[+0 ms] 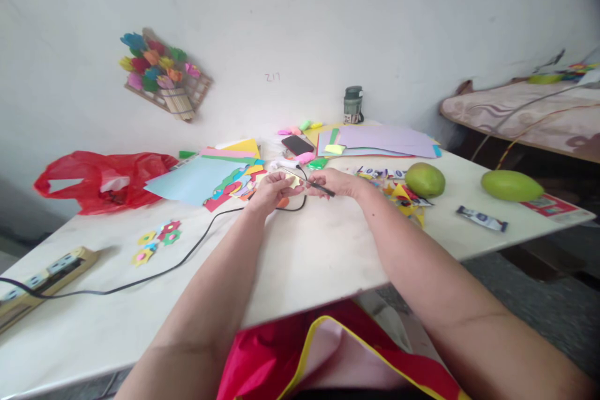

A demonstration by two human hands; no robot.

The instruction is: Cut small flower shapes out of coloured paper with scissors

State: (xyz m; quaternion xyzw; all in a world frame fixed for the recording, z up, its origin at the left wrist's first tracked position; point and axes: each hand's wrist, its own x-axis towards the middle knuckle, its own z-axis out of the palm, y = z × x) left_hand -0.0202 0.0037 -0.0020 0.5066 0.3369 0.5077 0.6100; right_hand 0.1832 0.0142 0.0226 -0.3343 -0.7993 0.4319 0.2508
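My left hand (272, 191) is closed, pinching a small pale yellow paper piece (295, 181) between thumb and fingers. Close beside it, my right hand (338, 182) is closed on a slim black tool (322, 189); a thin metallic part shows near the paper, but the tool's kind is unclear. A black cord (206, 234) runs from the power strip to below my hands; whether it joins the tool cannot be made out. Colored paper scraps (233, 189) lie left of my left hand. Several small paper flowers (159, 240) rest on the table further left.
A red plastic bag (112, 181), power strip (60, 275) and colored sheets (192, 178) are at left. Behind my hands lie a phone (296, 145), purple sheets (384, 139) and a bottle (353, 105). Green fruits (424, 180) and a wrapper (482, 219) lie at right.
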